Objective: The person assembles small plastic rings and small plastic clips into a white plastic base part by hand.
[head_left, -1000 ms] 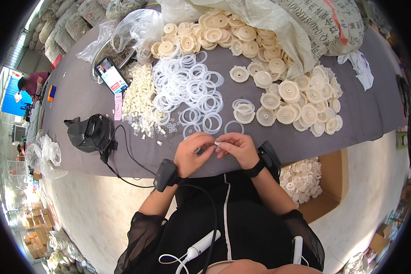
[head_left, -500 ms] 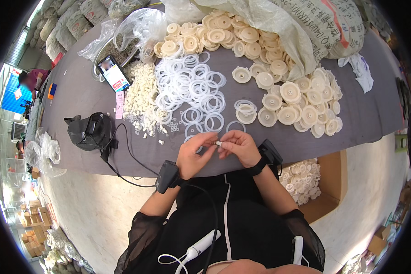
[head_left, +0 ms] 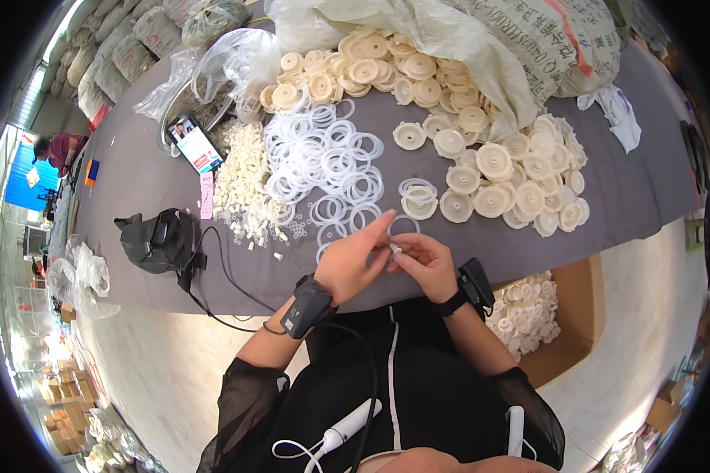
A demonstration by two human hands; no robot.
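Observation:
My right hand [head_left: 427, 266] pinches a small white plastic plug [head_left: 395, 248] between thumb and fingers, just over the table's near edge. Close against it is my left hand [head_left: 353, 258], its fingers stretched out and its thumb beside the plug. Whether the left thumb touches the plug is hard to tell. Beyond my hands lies a pile of translucent white rings [head_left: 331, 150]. One loose ring [head_left: 405, 224] lies just past my right fingers. Left of the rings is a heap of small cream plugs [head_left: 244, 169], with tiny clear rings [head_left: 290, 227] scattered beside it.
Cream round discs [head_left: 493, 162] are heaped at the right and back, beside a woven sack [head_left: 560, 47]. A phone [head_left: 195, 144] and a black bag [head_left: 159, 240] with a cable lie left. Below the right edge, a cardboard box [head_left: 584, 315] holds white parts. Another person [head_left: 61, 151] is far left.
My left hand has turned and its fingers have straightened, pointing away from me. The right hand has shifted slightly right and nearer, keeping the plug. The head view has moved a little.

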